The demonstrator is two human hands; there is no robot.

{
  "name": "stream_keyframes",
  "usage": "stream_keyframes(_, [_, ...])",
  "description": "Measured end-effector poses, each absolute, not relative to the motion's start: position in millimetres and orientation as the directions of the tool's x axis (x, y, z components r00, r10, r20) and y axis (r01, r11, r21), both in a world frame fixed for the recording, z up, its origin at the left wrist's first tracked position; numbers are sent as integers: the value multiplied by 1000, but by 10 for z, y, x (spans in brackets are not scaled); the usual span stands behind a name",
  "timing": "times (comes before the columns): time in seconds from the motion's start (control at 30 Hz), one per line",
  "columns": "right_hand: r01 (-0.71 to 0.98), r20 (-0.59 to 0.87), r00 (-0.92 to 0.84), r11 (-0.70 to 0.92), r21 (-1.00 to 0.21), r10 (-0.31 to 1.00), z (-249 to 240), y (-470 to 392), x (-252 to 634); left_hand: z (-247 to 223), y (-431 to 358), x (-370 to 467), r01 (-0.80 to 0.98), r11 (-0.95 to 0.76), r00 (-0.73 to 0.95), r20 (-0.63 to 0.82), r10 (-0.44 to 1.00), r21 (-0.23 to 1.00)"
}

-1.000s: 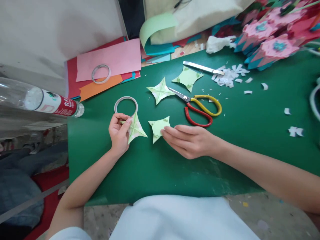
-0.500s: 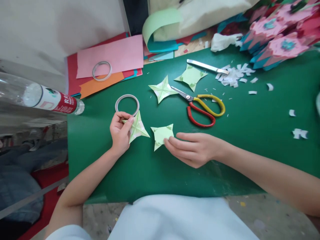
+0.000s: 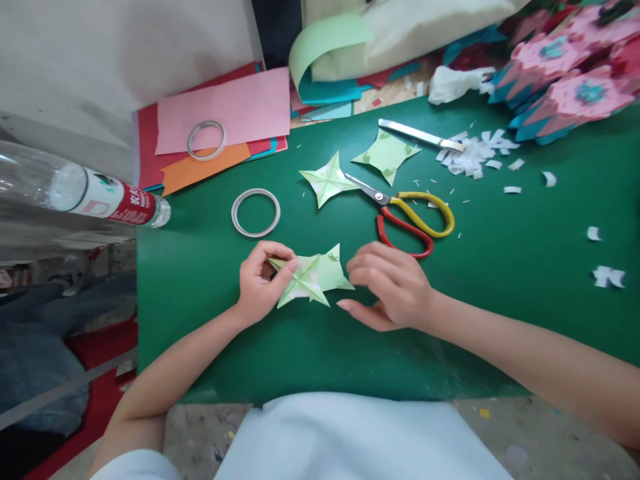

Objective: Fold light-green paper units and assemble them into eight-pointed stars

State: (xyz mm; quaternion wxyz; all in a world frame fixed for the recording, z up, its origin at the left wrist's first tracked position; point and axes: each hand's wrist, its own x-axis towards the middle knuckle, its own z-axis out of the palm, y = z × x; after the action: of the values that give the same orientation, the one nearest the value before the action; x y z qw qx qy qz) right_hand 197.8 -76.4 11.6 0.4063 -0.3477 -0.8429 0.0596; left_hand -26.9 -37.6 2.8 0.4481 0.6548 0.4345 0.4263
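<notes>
My left hand pinches a folded light-green paper star with white patches between its creased points. Behind and partly under that star shows a second green paper piece, four-pointed with curled tips. My right hand is just right of these papers, thumb apart from its bent fingers, with nothing visible in it. Farther back lie another creased star and a flat curled-tip piece. Scissors with one yellow and one red handle rest beside them, blade tip touching the creased star.
A tape roll lies left of centre, another roll on coloured paper sheets. A plastic bottle juts in from the left. Metal tweezers touch white paper scraps. Pink paper flowers stand back right.
My left hand has moved right with its star, which now overlaps the second green piece. My right hand has let go of that piece and drawn slightly right, its thumb parting from the fingers.
</notes>
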Motion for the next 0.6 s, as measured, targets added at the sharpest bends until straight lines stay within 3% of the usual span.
stream_keyframes(0.1, [571,541,-286,594,-567,791,143,-764,1957,52,-533,-197,236,-361,411,243,878,902])
stream_keyframes(0.2, [506,463,-295,548,-667,836,172,-775,1937,87,-673,-104,216,-398,451,271,851,891])
stream_keyframes(0.33, [415,477,-285,556,-720,831,197,-797,1926,176,-785,14,156,-147,316,92,944,977])
stream_keyframes(0.47, [452,491,-206,527,-719,846,222,-806,1925,271,-816,43,-82,144,242,-120,963,986])
stream_keyframes(0.6, [433,471,-223,520,-736,853,250,-821,1915,302,-823,-6,-33,291,305,-268,914,956])
